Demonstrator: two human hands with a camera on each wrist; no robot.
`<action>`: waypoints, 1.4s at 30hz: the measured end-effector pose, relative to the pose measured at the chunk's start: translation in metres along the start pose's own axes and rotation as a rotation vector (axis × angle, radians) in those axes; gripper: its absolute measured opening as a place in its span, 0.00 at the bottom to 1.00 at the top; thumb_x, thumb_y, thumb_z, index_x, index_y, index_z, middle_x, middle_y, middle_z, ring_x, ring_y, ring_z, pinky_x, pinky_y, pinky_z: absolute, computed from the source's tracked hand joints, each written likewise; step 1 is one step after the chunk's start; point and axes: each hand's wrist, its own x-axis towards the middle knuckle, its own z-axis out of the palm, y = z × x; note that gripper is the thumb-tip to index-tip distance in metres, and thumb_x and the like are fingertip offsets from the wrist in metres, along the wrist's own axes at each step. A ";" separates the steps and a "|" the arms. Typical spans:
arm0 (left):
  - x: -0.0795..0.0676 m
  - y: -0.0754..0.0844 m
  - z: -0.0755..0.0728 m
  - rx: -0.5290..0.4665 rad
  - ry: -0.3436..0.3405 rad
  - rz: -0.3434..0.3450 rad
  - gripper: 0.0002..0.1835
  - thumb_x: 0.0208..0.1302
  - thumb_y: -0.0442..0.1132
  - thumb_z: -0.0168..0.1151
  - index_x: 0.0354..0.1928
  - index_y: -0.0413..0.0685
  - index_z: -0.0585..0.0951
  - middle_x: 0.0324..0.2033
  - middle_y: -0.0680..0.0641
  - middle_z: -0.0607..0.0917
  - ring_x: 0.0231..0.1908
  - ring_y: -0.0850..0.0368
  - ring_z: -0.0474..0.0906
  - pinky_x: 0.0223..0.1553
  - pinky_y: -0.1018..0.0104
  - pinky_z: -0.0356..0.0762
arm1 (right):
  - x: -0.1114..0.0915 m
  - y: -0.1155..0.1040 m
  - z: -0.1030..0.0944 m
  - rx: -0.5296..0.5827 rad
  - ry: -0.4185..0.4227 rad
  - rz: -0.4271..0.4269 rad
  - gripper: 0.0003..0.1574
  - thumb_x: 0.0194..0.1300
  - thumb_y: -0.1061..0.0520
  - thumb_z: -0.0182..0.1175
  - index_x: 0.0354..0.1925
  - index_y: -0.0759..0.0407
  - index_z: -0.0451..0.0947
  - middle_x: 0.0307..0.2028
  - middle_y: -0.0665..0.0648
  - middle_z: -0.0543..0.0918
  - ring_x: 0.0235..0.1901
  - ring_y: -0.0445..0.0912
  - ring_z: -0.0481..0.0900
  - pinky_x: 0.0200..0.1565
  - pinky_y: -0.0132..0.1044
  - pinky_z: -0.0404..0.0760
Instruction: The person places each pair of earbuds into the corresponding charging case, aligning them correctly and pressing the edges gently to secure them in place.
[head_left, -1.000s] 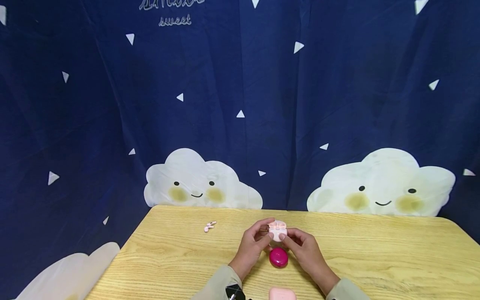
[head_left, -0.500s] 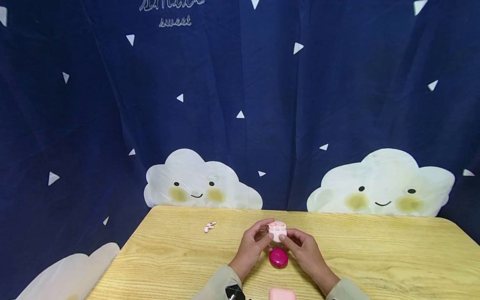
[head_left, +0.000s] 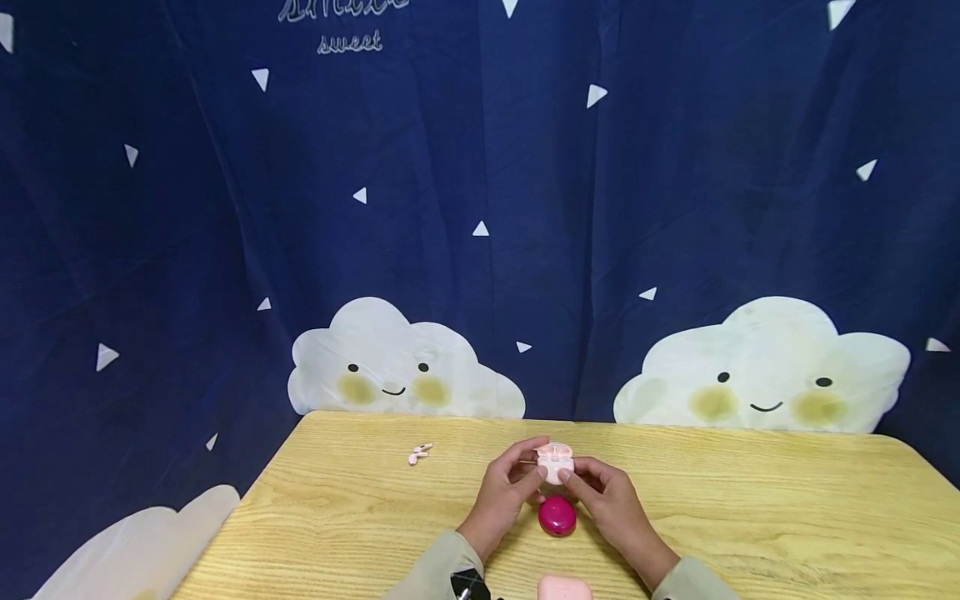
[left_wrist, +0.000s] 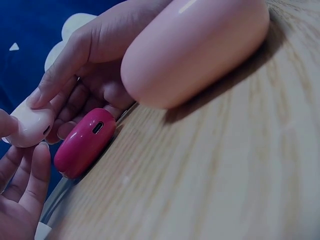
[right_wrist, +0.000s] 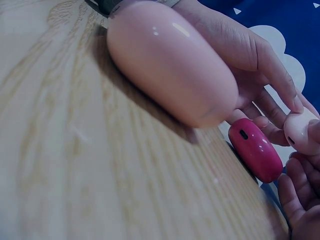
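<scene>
Both hands hold one small pale-pink earbud charging case (head_left: pixel 556 471) with its lid tipped up. My left hand (head_left: pixel 504 493) grips its left side and my right hand (head_left: pixel 613 504) its right side, thumbs on the front. Whether earbuds sit inside is too small to tell. In front of it, a round magenta case (head_left: pixel 557 516) lies on the table, its lid down; the left wrist view shows a charging port on this magenta case (left_wrist: pixel 85 142). Two pale-pink earbuds (head_left: pixel 416 457) lie together at the back left, apart from the hands.
A larger pink case (head_left: pixel 565 588) rests near me between the forearms, cut off by the head view's lower edge. It looms large in the right wrist view, where this pink case (right_wrist: pixel 172 65) looks closed. A dark-blue curtain (head_left: pixel 540 208) hangs behind the wooden table (head_left: pixel 750 517).
</scene>
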 end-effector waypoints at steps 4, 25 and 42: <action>0.001 -0.003 0.000 0.009 0.004 0.002 0.21 0.59 0.31 0.56 0.57 0.43 0.72 0.43 0.35 0.74 0.37 0.50 0.74 0.29 0.59 0.79 | -0.002 -0.006 0.000 0.001 0.003 -0.004 0.11 0.57 0.61 0.60 0.37 0.68 0.78 0.30 0.62 0.80 0.28 0.49 0.78 0.32 0.38 0.79; 0.001 -0.010 -0.002 0.034 0.030 0.001 0.21 0.60 0.34 0.57 0.56 0.47 0.72 0.41 0.39 0.75 0.37 0.46 0.74 0.30 0.58 0.79 | 0.008 0.025 0.000 -0.017 0.060 0.031 0.14 0.53 0.52 0.65 0.33 0.62 0.80 0.26 0.58 0.80 0.26 0.46 0.77 0.29 0.35 0.78; 0.002 -0.010 -0.001 0.029 0.024 0.010 0.19 0.60 0.33 0.56 0.55 0.52 0.74 0.41 0.38 0.75 0.36 0.50 0.74 0.29 0.61 0.79 | -0.003 -0.009 0.001 -0.038 0.009 0.039 0.10 0.57 0.58 0.61 0.35 0.65 0.80 0.28 0.62 0.81 0.28 0.49 0.78 0.31 0.36 0.78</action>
